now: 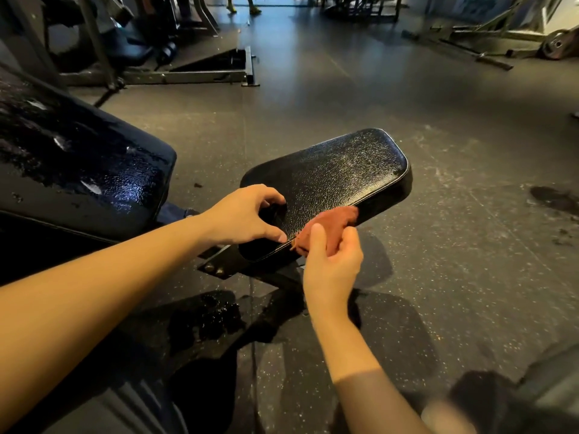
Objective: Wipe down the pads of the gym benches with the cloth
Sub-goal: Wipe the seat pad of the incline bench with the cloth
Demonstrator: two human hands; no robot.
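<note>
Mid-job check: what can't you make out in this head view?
Head view only:
Rust-red cloth: partly hidden by the right hand pinching it.
Left hand: curled fingers hide whether it grips the cracked black vinyl seat pad or only rests there.
Wet glossy black back pad: cut off by left edge.

No writing, label, brand, number or sign can be read anywhere in this view. The black seat pad (329, 180) of the bench, the wet back pad (78, 170) and the reddish cloth (332, 220) carry plain surfaces. The weight plate (557, 45) far off on the floor is too small and blurred to tell.
</note>
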